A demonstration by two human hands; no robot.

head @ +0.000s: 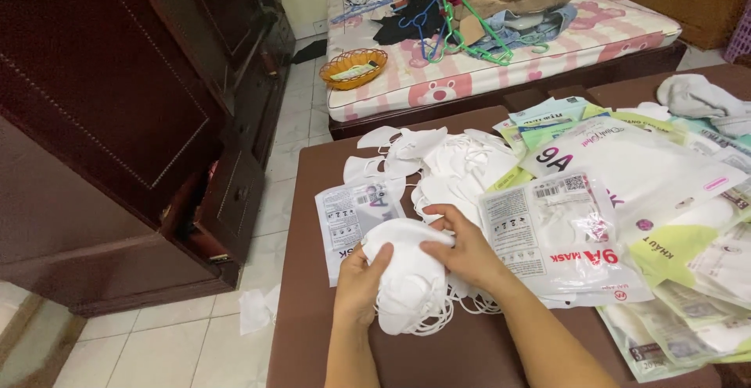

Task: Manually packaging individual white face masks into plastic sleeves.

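Head view. Both hands meet at the near middle of a brown table, closed on one stack of white masks. The left hand grips the stack's left side, thumb on top and fingers curled underneath. The right hand clasps the far right edge, fingers bent over the top mask. Neither hand is open; both have hold of the same stack, and I cannot tell how many masks are in it.

The stack lies directly between the hands, touching both, with its long axis running roughly from near left to far right. Its ear loops trail out at the near side and under the right wrist. The hands are equally close to it; the right one sits slightly farther out on the table.

Just beyond the hands is a loose pile of masks, lying unwrapped. A flat, empty-looking pouch lies just left of the stack, partly under it. Right of the right hand is a filled clear pack, overlapping a spread of more packs reaching the table's right edge.

Far off stands a bed heaped with clothes and hangers, an orange basket at its near left corner. A dark wardrobe fills the left.
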